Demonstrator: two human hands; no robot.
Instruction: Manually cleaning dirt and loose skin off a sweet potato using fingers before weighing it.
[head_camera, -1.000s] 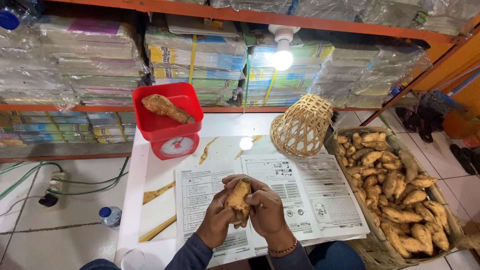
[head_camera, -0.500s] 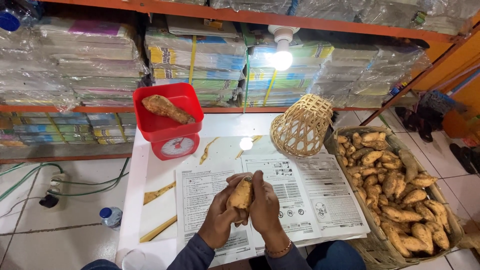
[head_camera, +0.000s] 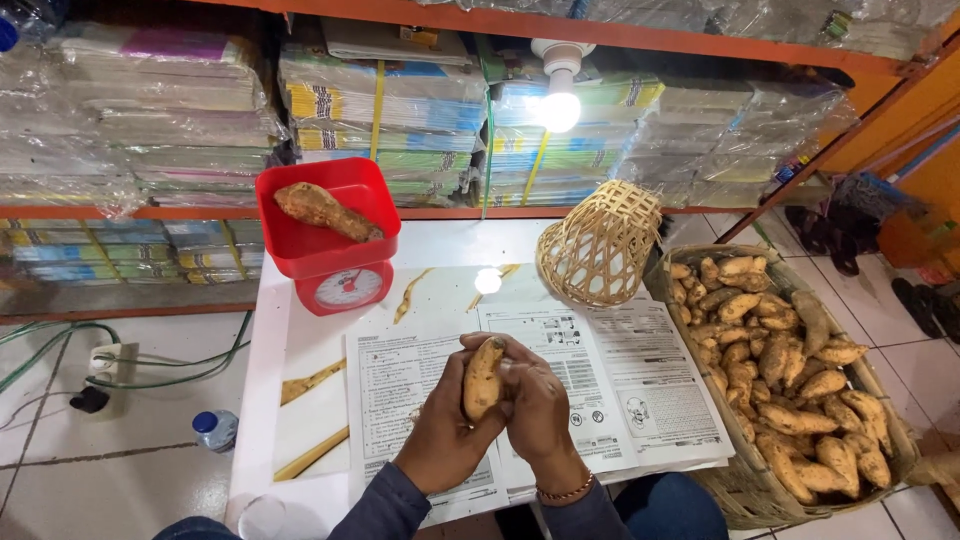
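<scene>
A red kitchen scale (head_camera: 335, 250) stands on the white counter (head_camera: 440, 245) with one tuber in its tray. Beside it, a small woven basket (head_camera: 600, 243) lies tipped over above spread printed sheets (head_camera: 640, 385). A large basket (head_camera: 880, 410) of tubers sits on the floor. A lit bulb (head_camera: 558, 105) hangs before shelved paper stacks (head_camera: 170, 130).

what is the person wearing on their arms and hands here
Both forearms are covered by long dark blue-grey sleeves that end at the wrists. The left hand is bare, with no ring or glove showing. The right hand is bare too, with a thin beaded bracelet of brownish-gold beads around its wrist.
</scene>
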